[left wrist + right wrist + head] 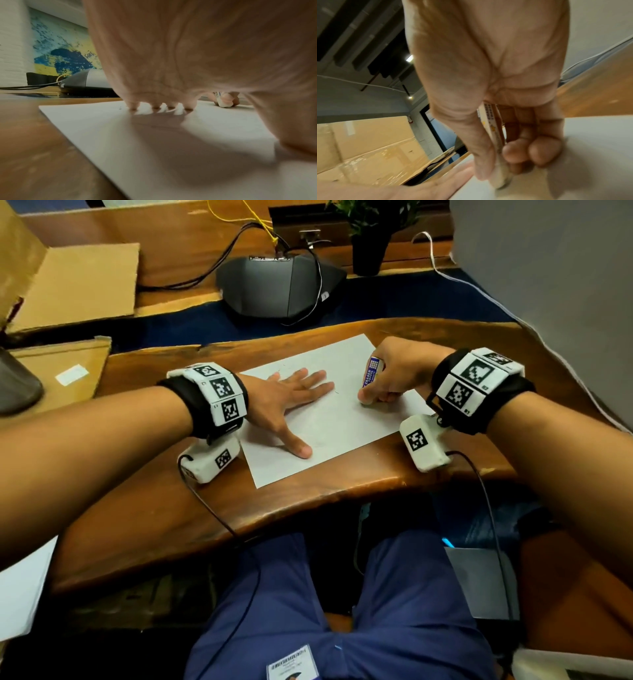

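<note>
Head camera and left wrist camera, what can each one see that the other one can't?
Only the head view shows the potted plant, the cardboard, the marker wristbands and the blue trousers. Only the left wrist view shows the blue and yellow painting on the wall, and the pressing fingertips from underneath. Both show the left hand flat on the sheet of paper, the right hand gripping the eraser with its end on the sheet, the grey device behind, and the wooden table.
</note>
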A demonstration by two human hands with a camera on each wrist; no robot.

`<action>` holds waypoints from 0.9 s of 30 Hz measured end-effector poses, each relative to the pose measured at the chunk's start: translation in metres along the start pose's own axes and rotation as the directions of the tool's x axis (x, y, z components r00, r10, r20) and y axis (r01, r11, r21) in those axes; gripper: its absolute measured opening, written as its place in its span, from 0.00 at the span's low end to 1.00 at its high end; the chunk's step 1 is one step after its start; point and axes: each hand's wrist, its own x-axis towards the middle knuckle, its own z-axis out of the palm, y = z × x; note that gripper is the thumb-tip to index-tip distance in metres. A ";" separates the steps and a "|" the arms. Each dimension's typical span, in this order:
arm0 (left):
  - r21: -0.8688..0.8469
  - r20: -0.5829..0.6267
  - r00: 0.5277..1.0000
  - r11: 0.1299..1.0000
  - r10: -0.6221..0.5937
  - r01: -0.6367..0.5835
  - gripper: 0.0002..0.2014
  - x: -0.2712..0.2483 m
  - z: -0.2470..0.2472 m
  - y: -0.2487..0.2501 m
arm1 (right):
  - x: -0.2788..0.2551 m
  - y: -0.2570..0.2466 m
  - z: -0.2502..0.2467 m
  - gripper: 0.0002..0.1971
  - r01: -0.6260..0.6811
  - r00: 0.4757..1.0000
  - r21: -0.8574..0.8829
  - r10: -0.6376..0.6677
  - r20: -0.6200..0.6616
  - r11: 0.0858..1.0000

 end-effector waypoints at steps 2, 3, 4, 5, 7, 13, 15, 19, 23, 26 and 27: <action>-0.022 -0.001 1.000 1.000 -0.021 0.021 0.65 0.001 0.001 0.002 | 0.002 -0.008 0.003 0.16 0.010 0.998 -0.016 -0.011 -0.057 1.000; -0.032 0.001 0.999 0.999 -0.034 0.034 0.66 0.001 0.001 0.003 | 0.002 -0.012 0.005 0.17 0.009 0.996 -0.004 -0.009 -0.088 1.000; -0.035 0.004 0.999 0.998 -0.046 0.046 0.67 0.001 0.000 0.005 | 0.000 -0.015 0.007 0.17 0.011 0.994 -0.003 -0.012 -0.112 1.000; -0.033 0.006 0.998 0.998 -0.056 0.056 0.68 0.001 -0.001 0.006 | -0.001 -0.019 0.011 0.18 0.024 0.992 -0.021 -0.026 -0.123 0.999; -0.016 0.017 0.997 0.997 -0.078 0.078 0.67 -0.001 -0.004 0.011 | -0.006 -0.027 0.024 0.17 0.102 0.989 -0.078 -0.109 -0.100 0.992; -0.021 0.038 0.994 0.994 -0.102 0.103 0.67 -0.001 -0.008 0.014 | -0.012 -0.030 0.018 0.17 0.063 0.998 -0.063 -0.065 -0.027 0.996; -0.019 0.040 0.993 0.994 -0.109 0.110 0.68 0.000 -0.008 0.013 | -0.008 -0.028 0.014 0.17 0.052 0.994 -0.058 -0.058 -0.097 0.997; -0.007 0.038 0.991 0.992 -0.125 0.126 0.67 0.000 -0.008 0.015 | -0.022 -0.036 0.037 0.17 0.177 0.983 -0.146 -0.168 0.069 0.973; -0.031 0.034 0.994 0.994 -0.108 0.109 0.70 0.002 -0.006 0.012 | -0.013 -0.026 0.012 0.17 0.051 0.996 -0.019 -0.053 -0.069 0.998; -0.022 0.041 0.992 0.992 -0.120 0.121 0.71 0.002 -0.007 0.009 | -0.020 -0.028 0.027 0.20 0.131 0.989 -0.078 -0.135 -0.053 0.988; -0.015 0.045 0.992 0.992 -0.121 0.122 0.71 0.002 -0.007 0.009 | -0.024 -0.029 0.034 0.21 0.154 0.988 -0.090 -0.154 0.001 0.984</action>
